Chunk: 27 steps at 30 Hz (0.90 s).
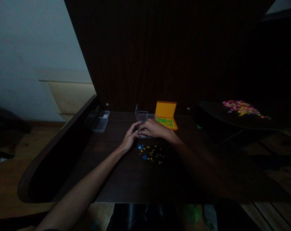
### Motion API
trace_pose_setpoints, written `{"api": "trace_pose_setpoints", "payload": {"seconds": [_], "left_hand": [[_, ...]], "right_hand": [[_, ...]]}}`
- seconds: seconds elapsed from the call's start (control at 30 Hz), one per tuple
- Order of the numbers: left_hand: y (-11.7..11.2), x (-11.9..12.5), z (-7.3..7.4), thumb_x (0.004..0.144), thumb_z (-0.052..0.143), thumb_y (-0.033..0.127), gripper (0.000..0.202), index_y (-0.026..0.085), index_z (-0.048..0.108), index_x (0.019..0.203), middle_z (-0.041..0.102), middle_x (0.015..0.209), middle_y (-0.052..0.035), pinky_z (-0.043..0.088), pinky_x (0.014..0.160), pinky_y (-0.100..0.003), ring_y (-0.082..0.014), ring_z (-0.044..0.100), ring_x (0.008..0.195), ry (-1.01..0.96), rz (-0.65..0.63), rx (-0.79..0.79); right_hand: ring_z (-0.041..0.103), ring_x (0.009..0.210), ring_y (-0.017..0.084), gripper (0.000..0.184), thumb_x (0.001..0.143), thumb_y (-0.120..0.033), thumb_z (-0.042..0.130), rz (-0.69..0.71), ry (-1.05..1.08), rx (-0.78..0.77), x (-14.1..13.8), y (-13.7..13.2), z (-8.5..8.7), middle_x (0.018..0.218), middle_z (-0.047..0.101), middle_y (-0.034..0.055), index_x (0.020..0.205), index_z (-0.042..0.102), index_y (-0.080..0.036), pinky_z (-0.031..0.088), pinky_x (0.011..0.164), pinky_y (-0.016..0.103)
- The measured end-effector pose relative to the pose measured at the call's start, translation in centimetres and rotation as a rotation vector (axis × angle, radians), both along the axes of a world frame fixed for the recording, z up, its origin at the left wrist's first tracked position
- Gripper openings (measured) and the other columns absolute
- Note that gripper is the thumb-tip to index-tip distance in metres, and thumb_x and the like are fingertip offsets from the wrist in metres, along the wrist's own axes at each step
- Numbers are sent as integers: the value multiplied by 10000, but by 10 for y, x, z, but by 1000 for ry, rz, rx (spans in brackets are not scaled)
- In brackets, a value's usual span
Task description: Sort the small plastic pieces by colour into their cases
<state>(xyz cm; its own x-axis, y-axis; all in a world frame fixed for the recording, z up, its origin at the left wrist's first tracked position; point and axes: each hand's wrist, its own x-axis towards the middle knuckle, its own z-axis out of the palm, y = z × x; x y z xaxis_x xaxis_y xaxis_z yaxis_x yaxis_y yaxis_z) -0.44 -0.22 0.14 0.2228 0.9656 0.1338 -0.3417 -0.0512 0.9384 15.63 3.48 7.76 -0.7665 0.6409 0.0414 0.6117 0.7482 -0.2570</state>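
Both hands meet at the middle of a dark wooden table (pixel 126 173). My left hand (pixel 130 138) has its fingers curled against the left side of a small clear plastic box (pixel 142 118). My right hand (pixel 153 128) lies over the box's front, fingers bent onto it. The box's lid stands up behind. Just in front of the hands lie several small yellow and blue pieces (pixel 151 153), scattered loose on the table. The room is dim and the fingertips are hard to make out.
An open orange box (pixel 165 110) with green pieces in it stands just right of the hands. Two clear boxes (pixel 100 122) sit at the back left. A heap of pink and yellow pieces (pixel 241 107) lies on a dark surface at right. A dark panel rises behind.
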Motion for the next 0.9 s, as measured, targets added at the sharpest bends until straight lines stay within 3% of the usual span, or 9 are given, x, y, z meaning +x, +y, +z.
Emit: {"api": "trace_pose_setpoints", "payload": {"seconds": [0.27, 0.43, 0.9], "left_hand": [[2, -1, -3, 599, 516, 158, 611, 211, 559, 1206, 587, 1227, -41, 438, 935, -353, -238, 547, 1081, 64, 22, 27], [0, 0, 0, 598, 515, 141, 618, 223, 548, 1210, 584, 1232, -33, 476, 834, -310, -184, 592, 921, 26, -1, -11], [1, 0, 0, 598, 515, 127, 619, 240, 544, 1206, 548, 1263, -38, 491, 778, -293, -146, 610, 830, -19, -27, -28]], "right_hand": [[612, 708, 138, 195, 836, -235, 615, 85, 9, -64, 2, 2, 2, 826, 727, 35, 970, 756, -216, 366, 648, 238], [567, 620, 119, 197, 820, -223, 628, 65, -45, -69, 6, 1, 8, 744, 705, 21, 963, 764, -219, 341, 605, 238], [550, 633, 120, 213, 804, -219, 630, 41, -104, -66, 10, 0, 15, 745, 685, 18, 972, 761, -234, 339, 589, 231]]}}
